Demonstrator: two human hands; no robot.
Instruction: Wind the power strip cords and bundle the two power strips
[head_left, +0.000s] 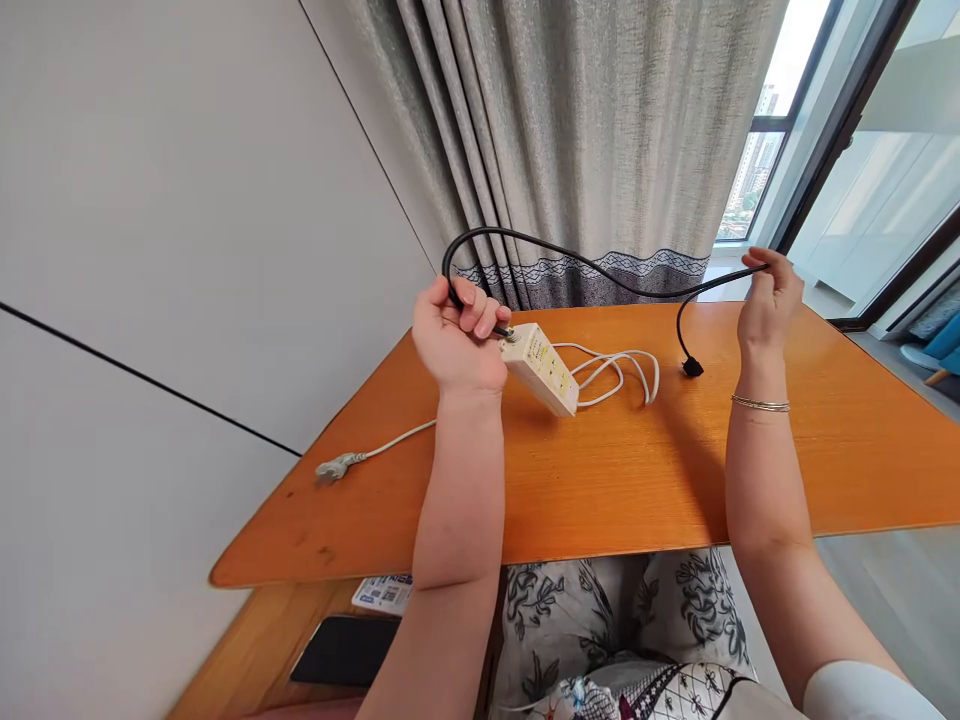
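Observation:
A black power cable [559, 245] arches above the table between my two hands. My left hand [463, 340] has its fingers closed around the cable, right at the near-left end of a white power strip [541, 372]. That strip is tilted; whether its underside touches the table or my fingers also grip it, I cannot tell. My right hand [772, 300] pinches the cable farther along, higher and to the right. From there a length of cable droops to a black plug [691, 367] over the tabletop. The strip's white cord [649, 385] lies in loops behind it.
A white plug [341, 466] lies on the left of the orange wooden table [600, 480]. Below the table's near edge are a dark flat device [345, 650] and a printed packet [382, 594]. Grey curtains [607, 130] hang behind, and a wall [187, 220] runs along the left.

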